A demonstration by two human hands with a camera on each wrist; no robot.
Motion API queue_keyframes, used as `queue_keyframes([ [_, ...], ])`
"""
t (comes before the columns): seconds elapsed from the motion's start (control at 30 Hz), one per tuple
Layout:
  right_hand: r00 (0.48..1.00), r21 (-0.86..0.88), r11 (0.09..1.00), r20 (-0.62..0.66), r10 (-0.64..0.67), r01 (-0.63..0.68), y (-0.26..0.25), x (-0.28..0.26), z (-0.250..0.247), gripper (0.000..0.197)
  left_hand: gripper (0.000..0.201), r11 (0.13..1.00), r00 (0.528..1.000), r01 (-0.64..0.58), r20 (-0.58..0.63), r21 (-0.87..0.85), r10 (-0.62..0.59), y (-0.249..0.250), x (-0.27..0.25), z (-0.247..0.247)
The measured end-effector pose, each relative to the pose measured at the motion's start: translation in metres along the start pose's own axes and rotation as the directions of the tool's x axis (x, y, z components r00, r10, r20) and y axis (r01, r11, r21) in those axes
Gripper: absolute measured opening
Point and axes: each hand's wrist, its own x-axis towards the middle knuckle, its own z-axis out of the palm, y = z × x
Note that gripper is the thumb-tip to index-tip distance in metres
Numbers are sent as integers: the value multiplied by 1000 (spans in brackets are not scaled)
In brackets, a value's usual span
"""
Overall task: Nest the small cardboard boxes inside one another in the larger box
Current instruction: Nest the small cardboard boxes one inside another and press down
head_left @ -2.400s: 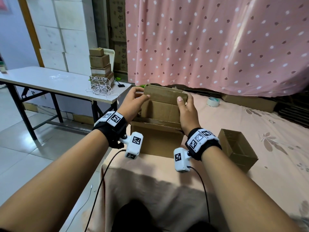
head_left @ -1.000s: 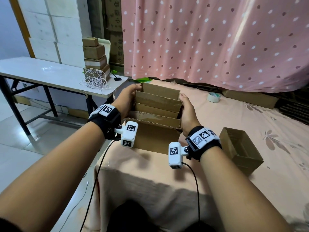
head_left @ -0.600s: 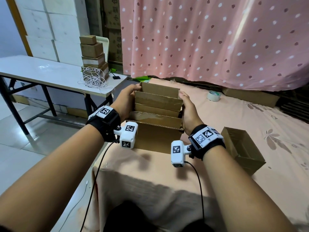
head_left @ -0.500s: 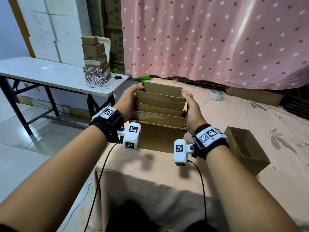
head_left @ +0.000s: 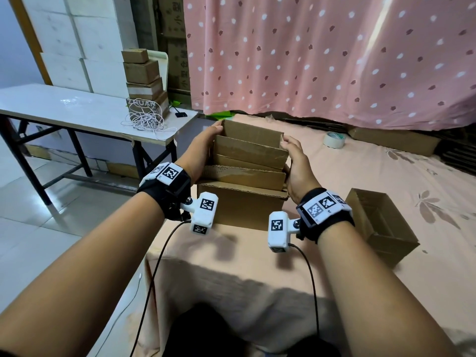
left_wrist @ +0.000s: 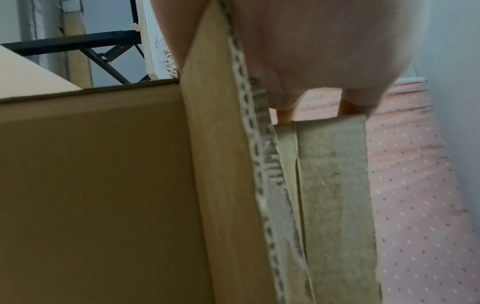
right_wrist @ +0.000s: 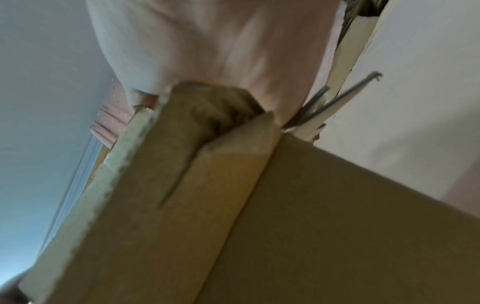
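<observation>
Both hands [head_left: 203, 150] [head_left: 296, 163] clasp the inner box [head_left: 251, 153] edges inside larger box [head_left: 242, 207]

Pink polka-dot curtain [head_left: 334, 55] hung across the back, white folding table [head_left: 77, 109] set at left, tangled white cord [head_left: 145, 121] heaped on it beside stacked cartons [head_left: 143, 81], tape roll [head_left: 333, 140] laid on peach floral cloth [head_left: 386, 181], white blocks [head_left: 69, 34] piled behind.
</observation>
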Motion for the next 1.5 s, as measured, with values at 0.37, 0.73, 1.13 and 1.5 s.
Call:
queue_keyframes([
  [0.37, 999, -219, 974, 12, -48, 49, -1, -7, 3, 80, 33, 995, 1000, -9, -29, -100, 6, -2, -4, 0],
  [0.73, 999, -224, 974, 4, -33, 33, -1, -11, 4, 72, 64, 991, 990, -16, -141, -129, -3, -2, -6, -2],
  [1.13, 999, -225, 974, -52, 13, -24, 9, -5, 1, 72, 62, 988, 991, -24, -134, -151, 4, -9, 5, -8],
  [1.5, 997, -235, 971, -80, 14, -32, 15, -2, -4, 78, 67, 983, 992, -26, -123, -181, 3, -13, 10, -11],
])
